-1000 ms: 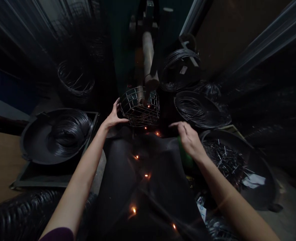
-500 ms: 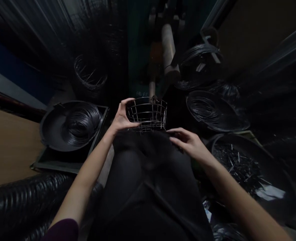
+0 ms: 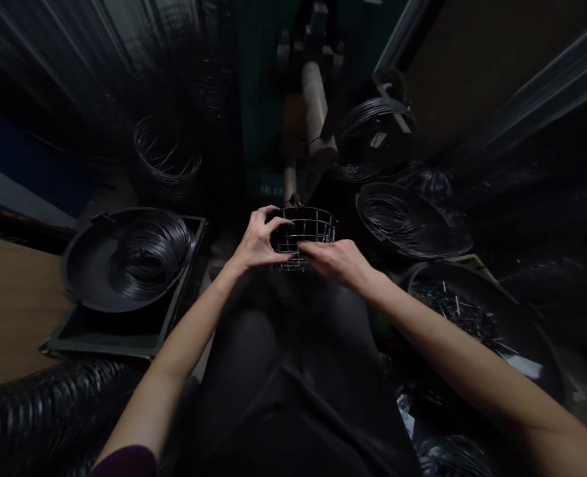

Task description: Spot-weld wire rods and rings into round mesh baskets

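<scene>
The left hand [image 3: 260,243] clasps the left side of the curved wire basket [image 3: 311,236], crosswise at frame centre; the right hand [image 3: 339,260] overlaps its near side, grip unclear.

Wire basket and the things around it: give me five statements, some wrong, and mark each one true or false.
1. The left hand holds the wire basket. True.
2. The right hand is well away from the wire basket. False: the right hand is at its near side.
3. A wire coil lies in the left dish. True.
4. A white scrap lies in the left dish. False: the white scrap is in the lower right dish.
5. The sleeve is purple. True.
</scene>
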`<act>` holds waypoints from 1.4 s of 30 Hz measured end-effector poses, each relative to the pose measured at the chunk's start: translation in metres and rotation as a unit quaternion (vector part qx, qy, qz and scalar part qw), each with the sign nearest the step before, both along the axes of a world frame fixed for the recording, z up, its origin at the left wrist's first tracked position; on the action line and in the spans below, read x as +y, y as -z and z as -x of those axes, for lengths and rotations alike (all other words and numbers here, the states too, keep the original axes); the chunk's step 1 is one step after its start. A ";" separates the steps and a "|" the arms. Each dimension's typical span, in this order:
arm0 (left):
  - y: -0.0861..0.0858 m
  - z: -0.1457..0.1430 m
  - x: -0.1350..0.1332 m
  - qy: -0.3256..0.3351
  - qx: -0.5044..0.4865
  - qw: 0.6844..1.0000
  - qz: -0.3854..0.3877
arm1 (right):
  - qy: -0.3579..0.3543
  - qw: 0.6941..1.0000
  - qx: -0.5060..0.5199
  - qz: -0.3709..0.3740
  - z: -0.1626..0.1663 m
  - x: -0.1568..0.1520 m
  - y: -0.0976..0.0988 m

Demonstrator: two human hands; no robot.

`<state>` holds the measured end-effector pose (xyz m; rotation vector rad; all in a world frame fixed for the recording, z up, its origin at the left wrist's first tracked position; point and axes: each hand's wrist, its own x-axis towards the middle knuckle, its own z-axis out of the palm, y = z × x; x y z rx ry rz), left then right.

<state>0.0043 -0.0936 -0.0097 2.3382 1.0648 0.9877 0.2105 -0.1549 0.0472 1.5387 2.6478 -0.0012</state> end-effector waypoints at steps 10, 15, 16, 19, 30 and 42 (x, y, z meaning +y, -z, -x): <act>0.003 -0.004 0.011 0.002 -0.023 0.999 0.026 | -0.021 0.999 0.006 -0.038 -0.009 0.014 -0.003; 0.001 -0.008 0.012 -0.005 -0.016 1.000 0.024 | -0.031 0.997 0.006 -0.068 -0.014 0.018 0.002; 0.000 -0.009 0.013 -0.006 -0.016 1.000 0.027 | -0.031 0.997 0.005 -0.072 -0.014 0.019 0.003; -0.002 -0.009 0.017 -0.009 -0.014 0.999 0.041 | -0.028 0.997 0.010 -0.071 -0.013 0.023 0.001; -0.008 -0.006 0.038 -0.008 0.000 0.999 0.053 | 0.001 0.999 0.001 -0.053 -0.005 0.040 -0.011; -0.012 -0.008 0.060 -0.028 -0.007 0.998 0.061 | 0.121 0.966 0.174 -0.149 -0.007 0.040 0.018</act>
